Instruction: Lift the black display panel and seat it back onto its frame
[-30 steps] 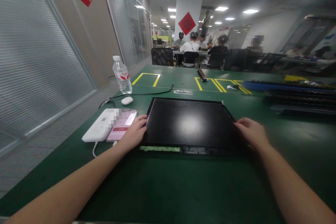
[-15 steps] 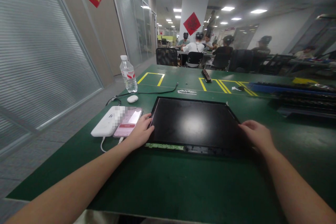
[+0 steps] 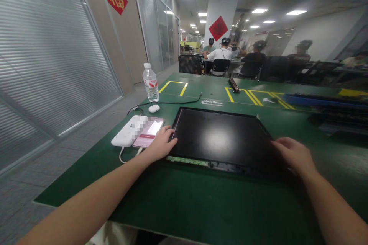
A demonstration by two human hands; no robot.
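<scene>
A flat black LCD panel lies screen up on the green table, with a blurred light reflection on its surface. Along its near edge runs a narrow green circuit board strip. My left hand grips the panel's left edge, thumb on the top face. At the opposite side my right hand is closed round the right edge; its lower fingers are hidden. Just left of my left hand lie a phone with its screen lit and a white power bank, both with cables.
A water bottle, a white earbud case and a black cable are at the back left. Beyond the panel lie small white scraps and a dark slatted part. Dark and blue long parts are stacked at right. People sit farther off.
The head view has turned a little left, so everything sits farther right in the picture. Both hands keep their hold on the panel's sides, and the panel shows no clear movement on the table.
</scene>
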